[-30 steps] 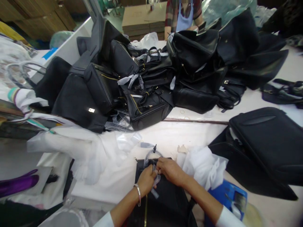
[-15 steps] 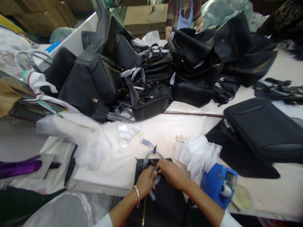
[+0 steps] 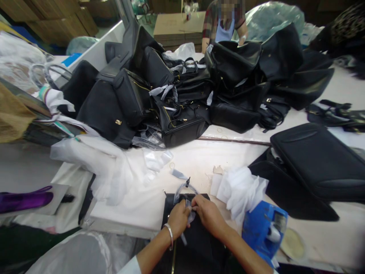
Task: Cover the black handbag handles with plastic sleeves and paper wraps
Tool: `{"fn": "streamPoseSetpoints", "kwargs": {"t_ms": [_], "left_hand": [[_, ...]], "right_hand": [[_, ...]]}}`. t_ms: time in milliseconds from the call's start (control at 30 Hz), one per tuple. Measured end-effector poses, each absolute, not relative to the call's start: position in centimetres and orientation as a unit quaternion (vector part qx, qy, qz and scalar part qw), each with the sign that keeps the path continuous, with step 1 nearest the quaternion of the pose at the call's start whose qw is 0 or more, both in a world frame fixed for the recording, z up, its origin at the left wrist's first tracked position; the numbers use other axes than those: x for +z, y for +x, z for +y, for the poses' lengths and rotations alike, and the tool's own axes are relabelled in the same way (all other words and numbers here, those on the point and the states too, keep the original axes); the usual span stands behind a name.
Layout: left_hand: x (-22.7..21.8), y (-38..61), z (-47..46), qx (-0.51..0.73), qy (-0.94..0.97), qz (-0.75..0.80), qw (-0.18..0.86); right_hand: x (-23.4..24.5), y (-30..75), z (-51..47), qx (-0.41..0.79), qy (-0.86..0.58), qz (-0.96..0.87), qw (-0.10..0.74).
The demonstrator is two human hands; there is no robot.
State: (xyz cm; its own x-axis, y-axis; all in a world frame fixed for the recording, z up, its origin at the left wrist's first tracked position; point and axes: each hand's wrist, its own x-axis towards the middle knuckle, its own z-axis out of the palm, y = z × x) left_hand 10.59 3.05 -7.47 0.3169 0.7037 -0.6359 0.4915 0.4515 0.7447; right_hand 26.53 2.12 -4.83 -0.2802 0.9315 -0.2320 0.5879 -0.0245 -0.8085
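A black handbag [image 3: 196, 247] with a gold zipper lies in front of me at the table's near edge. Its handle [image 3: 177, 193], covered in clear plastic, arches up at the bag's far end. My left hand [image 3: 179, 217], with a bracelet at the wrist, is closed on the plastic wrapping [image 3: 190, 217] beside the handle. Close against it, my right hand [image 3: 207, 213] has its fingertips pinched together at the same wrapping. What exactly lies between those right fingertips is too small to make out.
Black bags [image 3: 185, 129] are heaped across the far side. White tissue [image 3: 239, 188] and a blue container [image 3: 264, 228] stand right of my hands. More black bags [image 3: 316, 160] lie beyond. White sheets [image 3: 105, 179] spread on the left. A person [image 3: 222, 26] stands behind the heap.
The view has shifted slightly, so the scene sits a little lower and further right. Both my hands stay at the wrapped handle, with only small finger movement.
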Motion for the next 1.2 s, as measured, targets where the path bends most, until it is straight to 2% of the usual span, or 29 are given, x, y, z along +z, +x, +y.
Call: {"fn": "streamPoseSetpoints", "kwargs": {"t_ms": [100, 267, 567, 733, 833, 1033, 1200], "left_hand": [[-7.2, 11.2, 3.6, 0.089, 0.514, 0.578, 0.628], [-6.2, 11.4, 4.5, 0.101, 0.504, 0.566, 0.645], [-5.2, 10.8, 4.9, 0.119, 0.487, 0.554, 0.665], [-4.1, 9.3, 4.7, 0.114, 0.468, 0.533, 0.696], [-3.4, 7.7, 4.2, 0.065, 0.415, 0.524, 0.741], [-1.1, 4.7, 3.9, -0.005, 0.408, 0.513, 0.755], [-0.2, 4.5, 4.0, 0.037, 0.456, 0.514, 0.725]], "right_hand": [[-4.7, 27.1, 2.2, 0.450, -0.560, -0.667, 0.200], [-3.9, 28.0, 3.7, 0.470, -0.571, -0.656, 0.152], [-3.7, 26.1, 5.7, 0.413, -0.569, -0.704, 0.098], [-3.1, 26.2, 6.2, 0.402, -0.498, -0.748, 0.176], [-2.4, 26.1, 6.6, 0.442, -0.453, -0.746, 0.208], [-1.3, 25.0, 7.1, 0.496, -0.425, -0.723, 0.226], [-1.9, 23.9, 6.2, 0.496, -0.468, -0.709, 0.179]]}}
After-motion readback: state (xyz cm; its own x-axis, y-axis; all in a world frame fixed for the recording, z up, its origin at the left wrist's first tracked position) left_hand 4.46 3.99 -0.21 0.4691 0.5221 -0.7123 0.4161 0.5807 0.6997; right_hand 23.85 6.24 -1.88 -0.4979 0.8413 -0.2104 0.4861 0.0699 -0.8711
